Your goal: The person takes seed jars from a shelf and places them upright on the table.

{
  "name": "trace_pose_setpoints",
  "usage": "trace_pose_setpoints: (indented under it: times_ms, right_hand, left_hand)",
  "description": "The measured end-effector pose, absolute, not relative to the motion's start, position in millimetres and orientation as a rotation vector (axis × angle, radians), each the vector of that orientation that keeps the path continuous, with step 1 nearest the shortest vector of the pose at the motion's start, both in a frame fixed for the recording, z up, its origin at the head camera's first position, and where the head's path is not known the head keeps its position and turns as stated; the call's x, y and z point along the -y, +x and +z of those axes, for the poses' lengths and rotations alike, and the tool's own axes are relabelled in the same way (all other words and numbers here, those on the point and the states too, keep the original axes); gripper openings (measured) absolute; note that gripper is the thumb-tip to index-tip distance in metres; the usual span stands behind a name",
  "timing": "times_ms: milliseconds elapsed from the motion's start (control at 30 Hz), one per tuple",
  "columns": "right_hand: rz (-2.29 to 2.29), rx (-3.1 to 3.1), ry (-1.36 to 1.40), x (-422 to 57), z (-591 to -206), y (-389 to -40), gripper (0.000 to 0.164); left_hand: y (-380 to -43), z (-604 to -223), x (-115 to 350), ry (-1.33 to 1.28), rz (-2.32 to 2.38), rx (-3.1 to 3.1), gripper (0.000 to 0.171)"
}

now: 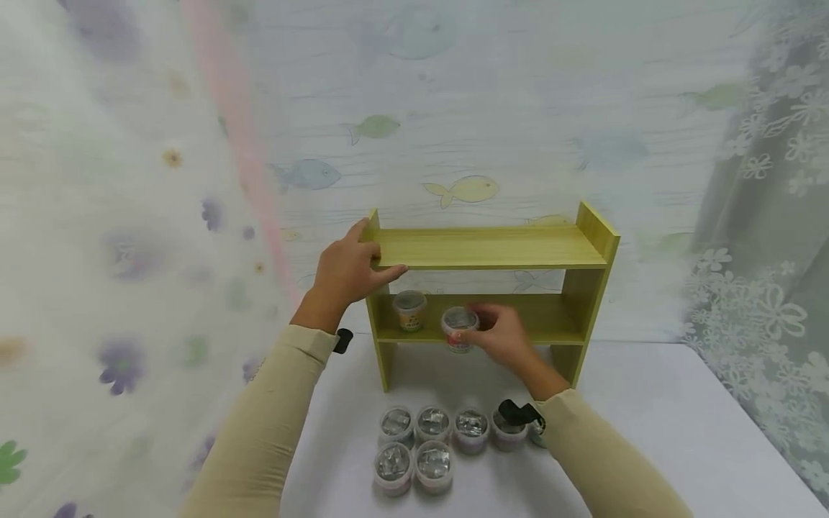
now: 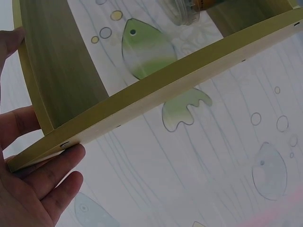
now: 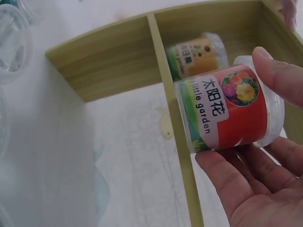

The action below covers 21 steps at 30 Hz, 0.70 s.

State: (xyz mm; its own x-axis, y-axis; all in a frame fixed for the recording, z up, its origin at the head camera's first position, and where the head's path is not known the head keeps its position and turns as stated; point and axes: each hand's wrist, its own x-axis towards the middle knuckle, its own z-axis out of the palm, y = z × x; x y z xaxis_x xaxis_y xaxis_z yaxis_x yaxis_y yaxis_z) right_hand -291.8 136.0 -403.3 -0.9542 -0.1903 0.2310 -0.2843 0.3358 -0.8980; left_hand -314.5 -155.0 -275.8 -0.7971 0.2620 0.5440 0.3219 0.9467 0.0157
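Note:
A yellow-green wooden shelf (image 1: 492,248) stands on the white table against the wall. My left hand (image 1: 346,267) grips its upper left corner, fingers on both sides of the side panel in the left wrist view. My right hand (image 1: 508,339) holds a clear plastic tub (image 3: 236,109) with a red "little garden" flower label, thumb on one side and fingers on the other. This tub is at the front edge of the middle board, tilted slightly; whether its base rests on the board I cannot tell. Another tub (image 1: 410,311), with an orange label, stands on that board at the left.
Several lidded tubs (image 1: 393,464) with silvery contents stand in two rows on the white table (image 1: 660,432) before the shelf. My right wrist partly covers the rightmost ones. A fish-print curtain (image 1: 518,108) hangs behind, and a lace curtain (image 1: 771,309) at the right.

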Motion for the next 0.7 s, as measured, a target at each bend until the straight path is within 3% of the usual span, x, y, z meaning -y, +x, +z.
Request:
trace_pose_setpoints:
  times_ms: [700]
  right_hand:
    - [1.810, 2.516, 0.481, -144.4, -419.1, -263.7, 0.067]
  left_hand:
    - [-314.2, -274.2, 155.1, -0.408, -0.138, 2.554, 0.061]
